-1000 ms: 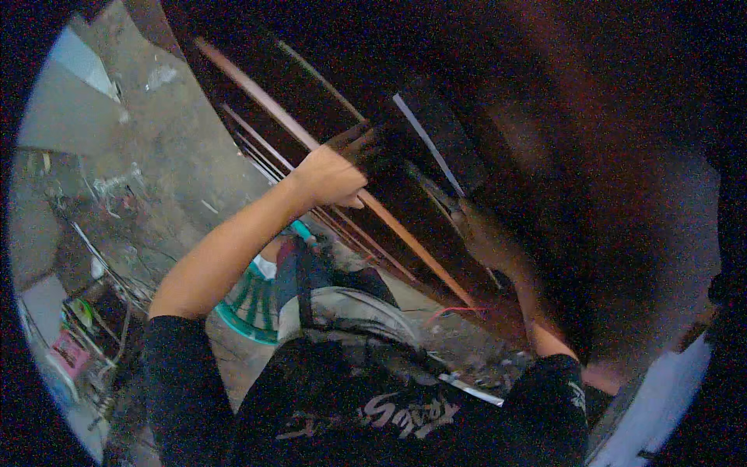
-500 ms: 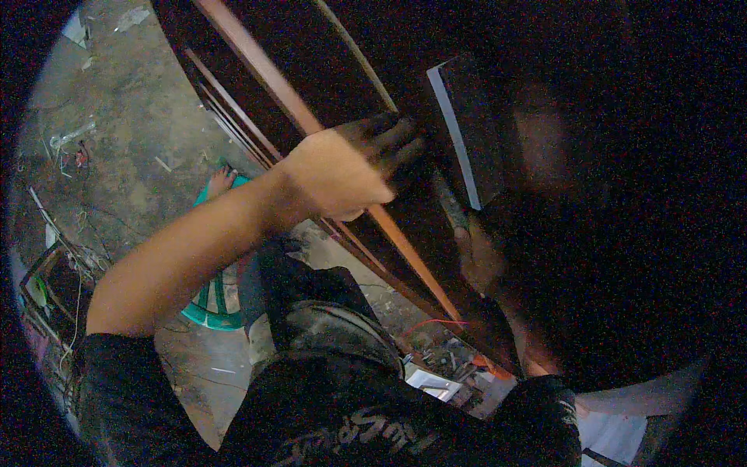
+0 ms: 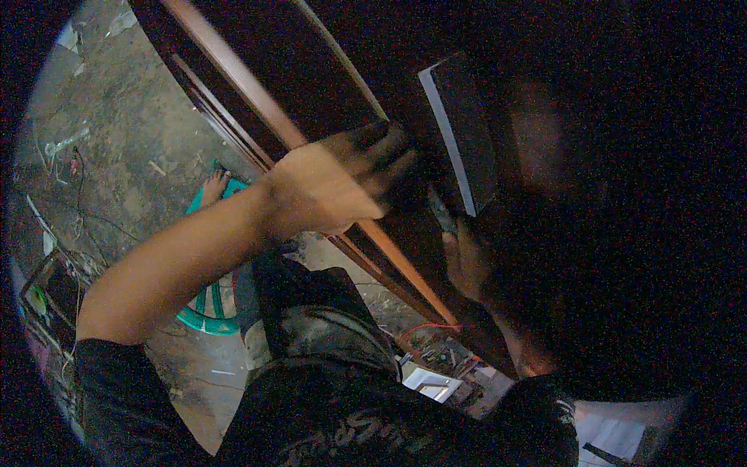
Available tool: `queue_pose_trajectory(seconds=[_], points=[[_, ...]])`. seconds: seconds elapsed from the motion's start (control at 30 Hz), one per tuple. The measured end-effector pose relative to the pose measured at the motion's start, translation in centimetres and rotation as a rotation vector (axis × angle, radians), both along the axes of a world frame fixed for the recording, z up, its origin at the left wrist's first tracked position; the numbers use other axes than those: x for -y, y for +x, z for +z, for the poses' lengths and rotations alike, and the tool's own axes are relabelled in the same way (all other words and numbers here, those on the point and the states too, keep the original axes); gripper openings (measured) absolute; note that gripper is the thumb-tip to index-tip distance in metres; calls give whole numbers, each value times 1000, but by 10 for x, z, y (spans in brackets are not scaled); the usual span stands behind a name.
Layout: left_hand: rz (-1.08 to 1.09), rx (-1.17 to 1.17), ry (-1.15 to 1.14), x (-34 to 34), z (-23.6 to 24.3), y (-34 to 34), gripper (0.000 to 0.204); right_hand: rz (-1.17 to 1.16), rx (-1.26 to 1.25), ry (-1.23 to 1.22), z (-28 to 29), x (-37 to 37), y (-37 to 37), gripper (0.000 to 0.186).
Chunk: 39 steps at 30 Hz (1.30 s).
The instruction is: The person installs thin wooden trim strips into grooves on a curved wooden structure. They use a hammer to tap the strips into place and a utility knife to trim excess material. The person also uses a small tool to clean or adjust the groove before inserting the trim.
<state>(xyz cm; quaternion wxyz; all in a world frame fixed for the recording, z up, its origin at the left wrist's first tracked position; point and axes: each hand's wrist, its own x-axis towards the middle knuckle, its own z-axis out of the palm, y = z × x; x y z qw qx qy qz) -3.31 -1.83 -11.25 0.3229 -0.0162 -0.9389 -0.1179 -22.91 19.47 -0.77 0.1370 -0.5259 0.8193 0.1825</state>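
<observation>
Your dark brown wooden furniture piece [image 3: 280, 62], mostly in shadow, has a glossy orange-brown edge [image 3: 406, 269] slanting from 11 to 5 o'clock; your flat greyish blade-like piece [image 3: 443, 214], toward 2 o'clock, points to 11.

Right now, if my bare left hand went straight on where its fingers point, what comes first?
Your left hand would probably meet the dark rectangular block with a pale edge, though shadow obscures depth.
</observation>
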Motion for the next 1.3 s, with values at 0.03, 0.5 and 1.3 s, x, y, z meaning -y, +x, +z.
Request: queue_pose_trajectory(seconds=[0.03,0.5,1.3], points=[[-1,-6,-8,-1,-1,1,39,-54,14,18,-2,-2,0,37],[-4,132,2,14,-37,-14,37,-249,210,0,-46,7,-14,33],[-47,56,38,39,-30,-21,37,-210,62,24,-37,31,-31,29]])
